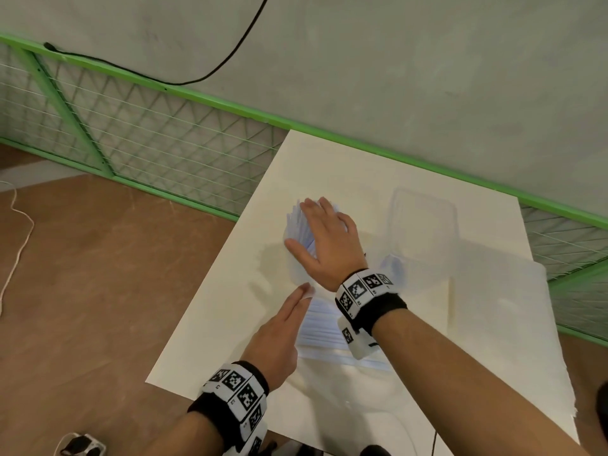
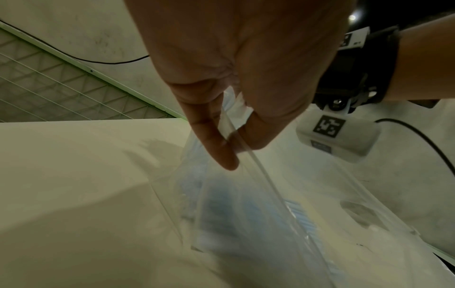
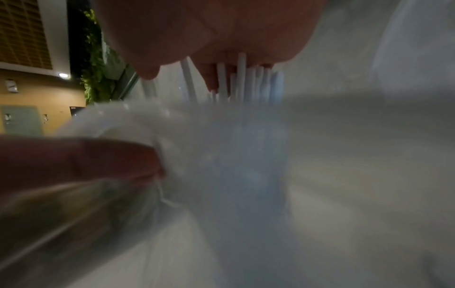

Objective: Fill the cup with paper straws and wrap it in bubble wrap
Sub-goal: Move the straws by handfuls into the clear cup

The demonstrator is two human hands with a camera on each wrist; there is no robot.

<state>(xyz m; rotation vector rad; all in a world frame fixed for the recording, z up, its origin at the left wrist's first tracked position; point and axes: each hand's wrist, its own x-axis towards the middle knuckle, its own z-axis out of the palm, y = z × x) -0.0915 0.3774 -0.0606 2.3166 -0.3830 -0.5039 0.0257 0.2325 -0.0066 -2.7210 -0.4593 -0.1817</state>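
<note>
Your right hand (image 1: 329, 240) lies flat and loose on the tops of the paper straws (image 1: 301, 225) in the cup (image 1: 296, 264) — mid-frame on the white table (image 1: 378, 179). Your left hand (image 1: 279, 337) pinches a clear plastic edge (image 2: 248, 155) — just below the cup.

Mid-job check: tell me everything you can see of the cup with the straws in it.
The cup looks like clear, thin plastic, standing upright on the white table, left of a pile of loose straws. A bunch of white paper straws stands in it, tops above the rim. The right hand lies flat over the straw tops, thumb beside the cup wall. The left hand pinches a clear film at its side. Its base is too blurred to judge.
</note>
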